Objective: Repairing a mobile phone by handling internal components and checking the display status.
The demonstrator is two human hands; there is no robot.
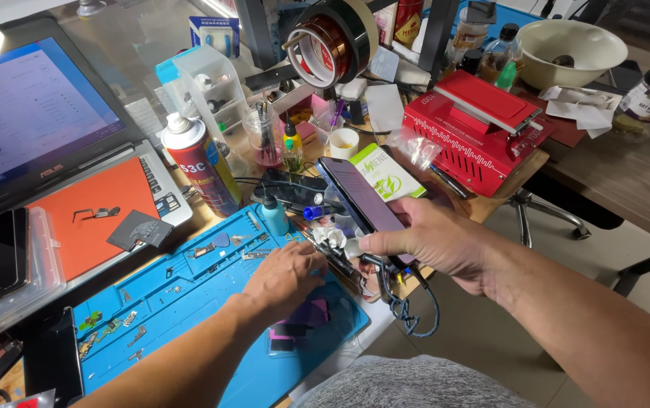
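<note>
- The right hand (434,242) grips a dark phone (361,198) by its lower end, fingers curled round it, and holds it tilted above the bench's near edge, with the top end pointing away toward the far side.
- The left hand (287,276) rests palm down on the blue work mat (189,302), fingers bent toward the mat's right edge; whether they pinch anything I cannot tell.
- Just beside the left fingertips, under the phone, lies a cluster of small tools and a dark cable (408,310) that hangs off the near edge.
- Small screws and metal parts lie scattered over the mat's left half; a small blue bottle (273,215) stands at its far edge.
- A spray can (200,162) stands beyond the mat's far edge, next to a laptop (45,121) at the bench's left side; an orange sheet (91,219) covers its keyboard.
- A red metal box (468,140) sits near the right edge, with a green-and-white packet (385,174) between it and the phone.
- A roll of amber tape (332,41) hangs at the far side, and a pale bowl (567,49) sits at the far right corner.
</note>
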